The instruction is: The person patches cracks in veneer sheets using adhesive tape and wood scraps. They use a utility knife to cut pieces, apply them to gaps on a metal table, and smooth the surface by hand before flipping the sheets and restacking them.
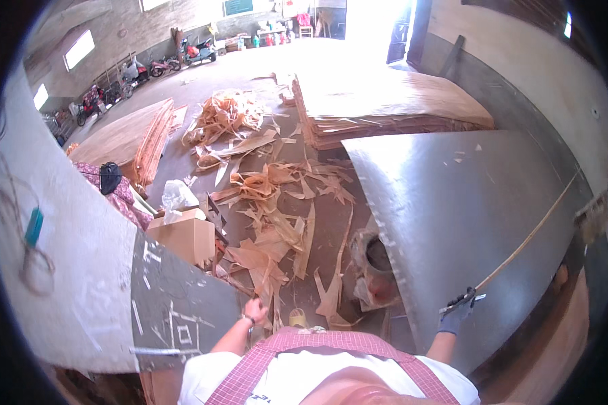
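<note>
My right hand (pixel 456 310), in a grey glove with dark fingertips, is closed around the near end of a long thin stick (pixel 524 240). The stick slants up and right across a large smooth grey tabletop (pixel 435 202). A short pale, blade-like piece (pixel 480 297) sticks out beside these fingers. My bare left hand (pixel 256 310), with bands at the wrist, hangs low with curled fingers by torn wood veneer scraps (pixel 263 273). Whether it grips a scrap is unclear.
Veneer offcuts (pixel 228 114) litter the floor. Veneer sheet stacks (pixel 395 101) stand behind the table and at left (pixel 126 131). A cardboard box (pixel 182 233) sits by the left grey table (pixel 182 298). A round dark-mouthed container (pixel 379 253) stands beside the right table's edge.
</note>
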Demonstrator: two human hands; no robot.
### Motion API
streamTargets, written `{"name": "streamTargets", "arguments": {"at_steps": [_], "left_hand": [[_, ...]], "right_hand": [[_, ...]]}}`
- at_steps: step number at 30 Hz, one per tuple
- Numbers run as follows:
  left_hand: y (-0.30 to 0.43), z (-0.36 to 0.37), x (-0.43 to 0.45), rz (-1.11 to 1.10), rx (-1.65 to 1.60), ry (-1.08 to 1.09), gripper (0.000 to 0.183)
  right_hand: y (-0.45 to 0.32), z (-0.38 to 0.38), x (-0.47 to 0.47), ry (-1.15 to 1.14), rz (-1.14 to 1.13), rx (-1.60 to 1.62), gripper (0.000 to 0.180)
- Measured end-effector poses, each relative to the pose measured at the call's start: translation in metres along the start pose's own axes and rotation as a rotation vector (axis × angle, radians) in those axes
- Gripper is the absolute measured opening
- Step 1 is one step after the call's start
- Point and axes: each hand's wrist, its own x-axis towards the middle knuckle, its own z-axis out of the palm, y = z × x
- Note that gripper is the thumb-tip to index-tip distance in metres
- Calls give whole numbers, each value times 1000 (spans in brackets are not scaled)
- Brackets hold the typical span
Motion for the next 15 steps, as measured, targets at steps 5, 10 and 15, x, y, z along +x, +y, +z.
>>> {"name": "streamTargets", "arguments": {"at_steps": [5, 10, 15], "left_hand": [[73, -127, 190, 67, 56, 120, 32], [81, -217, 378, 182, 105, 226, 37], [26, -247, 552, 70, -171, 161, 36]], "right_hand": [[34, 168, -33, -65, -67, 6, 26], [122, 333, -9, -128, -96, -12, 27], [213, 535, 37, -197, -95, 70, 26]]}}
